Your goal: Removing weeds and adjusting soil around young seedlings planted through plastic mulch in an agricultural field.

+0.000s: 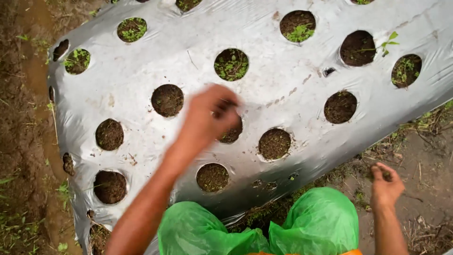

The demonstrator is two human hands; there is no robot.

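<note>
Two hands: both are working over a mulched bed.
Nearest: green plastic (321, 222) is covering the person's knees at the lower edge.
Right hand (386, 185): hanging over bare soil beside the bed, fingers curled around something small and dark.
Left hand (210, 113): reaching over a planting hole (232, 133), fingertips pinched together; motion blur is hiding whatever they are gripping.
Bed: silver plastic sheet (141, 75) is lying over a soil ridge.
Holes counted: roughly twenty, several holding weeds (231, 66).
Risk: pinched bits could be slipping onto the sheet and missing the hole; a snagging finger might tear the thin film.
</note>
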